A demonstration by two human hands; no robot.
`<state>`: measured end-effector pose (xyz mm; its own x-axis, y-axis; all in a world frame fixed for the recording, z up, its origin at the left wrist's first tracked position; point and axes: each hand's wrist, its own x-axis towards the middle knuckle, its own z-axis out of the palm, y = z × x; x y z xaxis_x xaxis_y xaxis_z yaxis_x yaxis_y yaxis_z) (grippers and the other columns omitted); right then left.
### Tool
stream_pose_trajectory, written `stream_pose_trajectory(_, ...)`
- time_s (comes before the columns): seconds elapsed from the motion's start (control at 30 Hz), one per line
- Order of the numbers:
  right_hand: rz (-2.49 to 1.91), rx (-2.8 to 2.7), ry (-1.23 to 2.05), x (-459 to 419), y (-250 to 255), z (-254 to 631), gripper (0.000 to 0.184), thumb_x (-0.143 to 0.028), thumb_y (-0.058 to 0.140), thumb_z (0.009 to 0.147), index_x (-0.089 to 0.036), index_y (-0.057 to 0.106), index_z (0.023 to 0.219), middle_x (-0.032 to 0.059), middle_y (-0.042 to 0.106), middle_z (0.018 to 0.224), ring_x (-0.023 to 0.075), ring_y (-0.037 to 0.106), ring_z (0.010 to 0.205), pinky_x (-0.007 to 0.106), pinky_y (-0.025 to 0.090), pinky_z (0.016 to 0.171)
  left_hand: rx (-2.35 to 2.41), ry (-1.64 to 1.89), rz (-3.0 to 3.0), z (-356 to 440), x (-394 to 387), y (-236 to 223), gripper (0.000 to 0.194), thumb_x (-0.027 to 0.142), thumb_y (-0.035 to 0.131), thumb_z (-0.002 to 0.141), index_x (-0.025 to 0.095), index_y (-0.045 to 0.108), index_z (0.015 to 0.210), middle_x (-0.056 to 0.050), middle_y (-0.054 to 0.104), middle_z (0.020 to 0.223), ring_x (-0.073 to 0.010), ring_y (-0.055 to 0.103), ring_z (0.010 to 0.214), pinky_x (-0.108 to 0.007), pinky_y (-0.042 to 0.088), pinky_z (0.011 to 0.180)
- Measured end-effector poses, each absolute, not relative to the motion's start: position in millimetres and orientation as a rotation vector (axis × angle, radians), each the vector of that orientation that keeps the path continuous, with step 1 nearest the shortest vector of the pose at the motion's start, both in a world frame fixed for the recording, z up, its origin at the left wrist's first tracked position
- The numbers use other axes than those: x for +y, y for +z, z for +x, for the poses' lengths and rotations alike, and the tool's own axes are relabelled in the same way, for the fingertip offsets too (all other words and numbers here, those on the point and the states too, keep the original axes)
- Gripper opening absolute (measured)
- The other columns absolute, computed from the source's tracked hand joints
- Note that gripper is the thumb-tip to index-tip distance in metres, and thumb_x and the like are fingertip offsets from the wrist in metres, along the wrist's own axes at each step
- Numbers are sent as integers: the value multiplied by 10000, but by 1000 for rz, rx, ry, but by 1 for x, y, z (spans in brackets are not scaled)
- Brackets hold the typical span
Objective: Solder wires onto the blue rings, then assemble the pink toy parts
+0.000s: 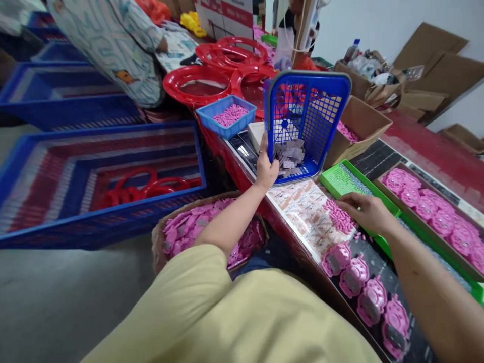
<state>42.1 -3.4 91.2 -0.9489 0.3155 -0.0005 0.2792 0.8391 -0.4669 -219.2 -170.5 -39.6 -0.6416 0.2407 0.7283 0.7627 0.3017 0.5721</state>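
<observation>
My left hand (pixel 267 169) is closed on the side rim of a blue plastic basket (pixel 333 118), tipped so that its opening faces me. Flat grey pieces (pixel 290 154) lie heaped inside it. Over a pile of small pink pieces (pixel 339 217), my right hand (pixel 365 209) hovers or rests with fingers slightly bent and apart; nothing shows in it. Beside that hand is a green tray (pixel 342 181) holding small grey parts. Several pink molded parts with grey plates (pixel 353 277) stand in a row along the table edge nearest me.
A cardboard box of pink parts (pixel 181 229) sits beside my legs. Large blue crates (pixel 102 212) stand on the left, one with red rings. A light blue tray (pixel 227 128), red rings (pixel 196 83) and a carton (pixel 357 138) occupy the far table. Another person's sleeve (pixel 141 27) is beyond.
</observation>
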Motion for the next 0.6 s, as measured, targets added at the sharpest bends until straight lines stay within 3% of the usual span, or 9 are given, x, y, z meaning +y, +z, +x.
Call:
stream_pose_trajectory(0.1,-392,-3022,651,-5,90,24,306,-482,565,833,-226,731,853,25,715,684,151,609,581,263,444,554,-2026,-1352,-802,-217,-190,-36,786,85,381,864,209,178,1612,-64,551,1479,-160,453,1441,-356,374,1234)
stream_pose_trajectory(0.23,-453,-2962,504,7,99,3,252,-453,606,827,-236,735,818,13,707,672,151,616,589,258,446,562,-1993,-1384,-703,-217,-215,-26,837,96,412,845,228,128,1621,-65,514,1509,-183,479,1421,-354,363,1239)
stream_pose_trajectory(0.37,-622,-2769,294,26,125,-32,189,-350,625,832,-212,744,884,55,752,837,209,688,768,320,521,721,-1944,-1397,-694,-204,-223,-21,877,75,427,828,231,90,1623,-70,480,1537,-180,428,1460,-340,326,1256)
stream_pose_trajectory(0.47,-747,-2666,151,40,151,-66,298,-367,562,900,-172,735,1046,123,746,1067,276,694,1008,392,526,910,-1918,-1513,-689,-192,-223,-19,871,80,444,816,230,130,1615,-78,448,1565,-205,428,1463,-350,301,1266)
stream_pose_trajectory(0.6,-829,-2763,137,63,169,-109,324,-441,552,893,-226,741,1045,110,743,1086,322,685,1074,451,534,979,-1939,-1654,-662,-201,-223,-3,820,121,471,805,237,248,1585,-53,457,1559,-227,434,1457,-354,290,1270)
